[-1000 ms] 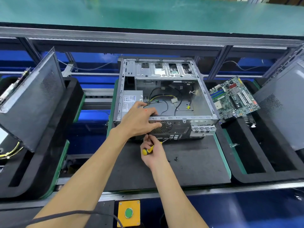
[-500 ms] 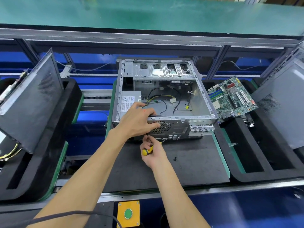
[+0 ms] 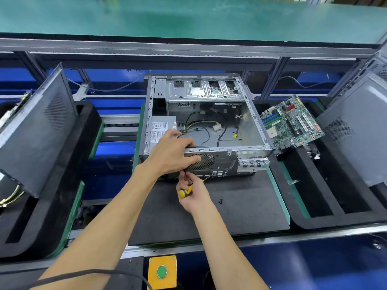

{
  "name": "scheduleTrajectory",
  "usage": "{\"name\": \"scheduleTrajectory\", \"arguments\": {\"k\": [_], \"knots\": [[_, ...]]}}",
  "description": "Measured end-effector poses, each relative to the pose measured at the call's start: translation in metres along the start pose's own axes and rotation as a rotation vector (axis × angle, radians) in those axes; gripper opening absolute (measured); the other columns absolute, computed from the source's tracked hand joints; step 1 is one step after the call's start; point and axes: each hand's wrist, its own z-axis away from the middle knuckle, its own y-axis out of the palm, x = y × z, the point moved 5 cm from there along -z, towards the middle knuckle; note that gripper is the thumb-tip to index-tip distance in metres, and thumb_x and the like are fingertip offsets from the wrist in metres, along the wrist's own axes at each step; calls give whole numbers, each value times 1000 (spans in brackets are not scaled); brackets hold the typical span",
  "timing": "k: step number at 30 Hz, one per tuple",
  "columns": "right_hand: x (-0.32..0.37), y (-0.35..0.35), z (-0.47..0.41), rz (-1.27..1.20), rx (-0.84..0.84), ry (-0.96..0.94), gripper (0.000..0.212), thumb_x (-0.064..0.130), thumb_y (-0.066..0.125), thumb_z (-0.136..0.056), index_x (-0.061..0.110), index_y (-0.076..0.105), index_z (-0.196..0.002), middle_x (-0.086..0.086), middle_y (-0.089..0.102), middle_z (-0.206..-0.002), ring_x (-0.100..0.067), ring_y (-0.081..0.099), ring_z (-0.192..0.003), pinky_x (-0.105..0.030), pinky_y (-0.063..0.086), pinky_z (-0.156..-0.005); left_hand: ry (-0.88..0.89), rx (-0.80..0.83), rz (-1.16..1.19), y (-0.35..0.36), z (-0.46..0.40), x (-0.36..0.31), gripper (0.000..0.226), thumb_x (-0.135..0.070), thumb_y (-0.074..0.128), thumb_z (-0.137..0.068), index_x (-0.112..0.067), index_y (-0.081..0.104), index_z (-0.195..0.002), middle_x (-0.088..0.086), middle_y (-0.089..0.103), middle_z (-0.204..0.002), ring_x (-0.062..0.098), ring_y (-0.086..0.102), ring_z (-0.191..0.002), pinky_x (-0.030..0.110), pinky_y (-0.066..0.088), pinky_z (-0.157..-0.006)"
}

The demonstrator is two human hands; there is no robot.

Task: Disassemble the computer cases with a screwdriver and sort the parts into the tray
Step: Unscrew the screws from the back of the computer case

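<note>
At the far left of the bench, a grey perforated side panel leans tilted in a black foam tray, with yellow wires showing beneath its lower edge. Next to that, in the middle, a dark mat carries the open computer case, lying on its side with the interior facing up. Inside it, the power supply sits against the left wall, and loose black and yellow cables trail across the bare metal floor. The left hand rests on the case's near left corner, fingers curled over the top rim with the fingertips down on the round fan grille of the rear face. Just below it, the right hand grips the yellow-and-black screwdriver, fingers wrapped round the handle; the shaft angles up to the right toward the rear face, though the tip is too thin and blurred to tell whether it touches a screw. Two small black screws lie on the mat just right of that hand. Further right, a green motherboard rests tilted on the rim of a second black foam tray, touching the case's right side or very near it. At the far right, another grey case panel stands in that tray. Along the near edge, a yellow box with a green button is mounted below the bench.
</note>
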Motion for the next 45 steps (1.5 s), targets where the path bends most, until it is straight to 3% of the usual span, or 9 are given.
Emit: {"name": "scheduleTrajectory", "arguments": {"k": [15, 23, 26, 30, 33, 35, 37, 40, 45], "knots": [[5, -15, 8, 180, -84, -144, 9, 5, 66, -93, 5, 63, -84, -6, 56, -62, -5, 32, -39, -15, 28, -33, 23, -23, -25, -4, 2, -5, 48, -69, 58, -81, -33, 62, -113, -18, 60, -84, 21, 31, -136, 36, 38, -100], [4, -51, 44, 317, -95, -207, 11, 6, 70, -90, 4, 64, -81, -6, 57, -65, -7, 35, -44, -17, 28, -35, 67, -19, -50, -5, 5, -9, 55, -67, 57, -81, -41, 57, -129, -16, 68, -115, 21, 35, -135, 36, 35, -108], [20, -75, 55, 437, -166, -318, 8, 10, 73, -88, 5, 67, -85, -3, 60, -65, -8, 37, -46, -19, 29, -37, 209, -211, 51, -17, 12, -20, 50, -47, 69, -86, -23, 60, -129, -5, 63, -129, 20, 50, -128, 37, 31, -111], [50, -102, 65, 646, -298, -495, 10, 14, 72, -88, 6, 66, -85, 2, 60, -61, -8, 35, -43, -20, 28, -37, 343, -554, 161, -16, 48, -49, 14, -19, 64, -89, -14, 66, -101, -3, 66, -99, 16, 58, -98, 30, 39, -92], [75, -111, 72, 875, -391, -654, 9, 16, 72, -89, 11, 71, -82, 4, 63, -59, -8, 43, -44, -22, 34, -40, 376, -305, 258, 34, 72, -72, 7, -17, 62, -88, -18, 65, -94, -8, 62, -85, 11, 55, -77, 27, 47, -76], [90, -112, 77, 1124, -485, -777, 10, 20, 72, -89, 18, 71, -80, 4, 69, -63, -10, 56, -53, -18, 42, -48, 259, -28, 260, 78, 80, -69, 11, -18, 62, -91, -19, 66, -101, -8, 64, -91, 9, 57, -81, 33, 52, -79], [98, -111, 80, 1324, -537, -863, 10, 21, 72, -89, 22, 69, -80, 5, 69, -67, -11, 63, -64, -10, 43, -53, 152, 105, 233, 112, 85, -60, 19, -22, 61, -95, -19, 65, -112, -5, 64, -105, 11, 58, -96, 34, 49, -91], [102, -108, 79, 1505, -549, -914, 9, 22, 72, -90, 24, 66, -83, 8, 66, -68, -7, 62, -66, -11, 43, -56, 101, 94, 214, 132, 79, -59, 20, -21, 59, -97, -16, 65, -116, -1, 61, -110, 15, 55, -107, 28, 44, -96], [105, -108, 78, 1536, -460, -881, 9, 27, 75, -88, 25, 66, -92, 7, 69, -77, -3, 63, -68, -13, 48, -61, 87, 81, 168, 135, 71, -62, 7, -19, 60, -96, -15, 63, -100, -2, 60, -100, 17, 55, -97, 29, 44, -88]]}}
